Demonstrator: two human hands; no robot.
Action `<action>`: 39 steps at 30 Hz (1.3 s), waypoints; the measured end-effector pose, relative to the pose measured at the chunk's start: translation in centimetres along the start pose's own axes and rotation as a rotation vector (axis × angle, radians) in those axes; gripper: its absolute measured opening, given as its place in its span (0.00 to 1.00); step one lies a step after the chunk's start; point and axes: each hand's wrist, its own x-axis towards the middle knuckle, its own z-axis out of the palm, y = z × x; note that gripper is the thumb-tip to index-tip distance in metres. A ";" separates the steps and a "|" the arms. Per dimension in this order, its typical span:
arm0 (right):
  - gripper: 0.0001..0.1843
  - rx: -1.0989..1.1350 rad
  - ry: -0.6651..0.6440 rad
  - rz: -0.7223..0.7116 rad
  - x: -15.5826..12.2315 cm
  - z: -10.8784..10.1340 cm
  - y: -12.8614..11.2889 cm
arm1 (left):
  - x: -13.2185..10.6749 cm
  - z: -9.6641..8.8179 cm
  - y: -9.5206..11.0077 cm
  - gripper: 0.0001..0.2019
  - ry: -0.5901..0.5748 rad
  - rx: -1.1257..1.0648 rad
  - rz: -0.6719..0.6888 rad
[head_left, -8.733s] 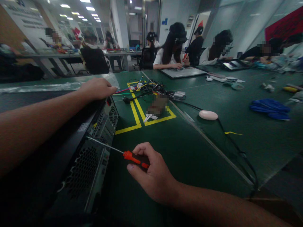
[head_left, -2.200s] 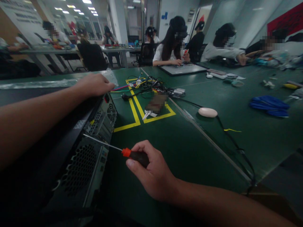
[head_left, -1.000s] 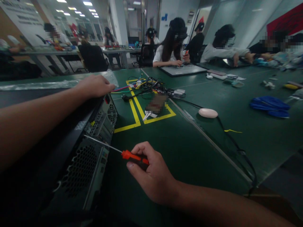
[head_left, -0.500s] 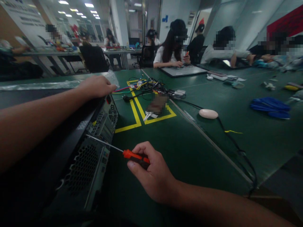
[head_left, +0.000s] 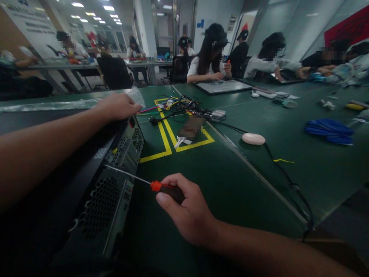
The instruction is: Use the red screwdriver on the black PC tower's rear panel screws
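A black desktop computer case (head_left: 57,161) lies at the left, its rear panel with a fan grille and a honeycomb vent facing right. My left hand (head_left: 119,105) is closed over its far rear corner, the fingers partly hidden. In my right hand (head_left: 187,207) is a screwdriver (head_left: 155,186) with an orange and black handle, gripped between thumb and curled fingers. Its long shaft points left, and the tip meets the rear panel near the case's upper edge. Whatever lies under the tip is too small to make out.
Beyond the case, tangled cables (head_left: 187,103) lie on the green table (head_left: 248,184), near a phone-like item (head_left: 191,129) and yellow tape. A pale oval object (head_left: 253,139), a black cord and a blue bundle (head_left: 328,130) lie rightward. A co-worker (head_left: 211,54) sits across, behind a flat panel (head_left: 223,87).
The screwdriver's handle has turned in my right hand, so more of its black side faces up. Its tip stays at the same spot, and my left hand has barely moved.
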 end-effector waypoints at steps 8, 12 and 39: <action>0.08 0.002 -0.028 -0.043 0.2 0.2 0.4 | 0.0 0.1 0.0 0.35 -0.004 0.004 0.005; 0.07 0.048 -0.057 -0.037 -0.1 0.3 0.5 | 0.0 0.1 0.0 0.35 0.007 0.014 0.020; 0.07 -0.020 -0.038 -0.019 0.0 0.1 0.3 | -0.1 -0.1 0.0 0.34 -0.005 0.008 0.018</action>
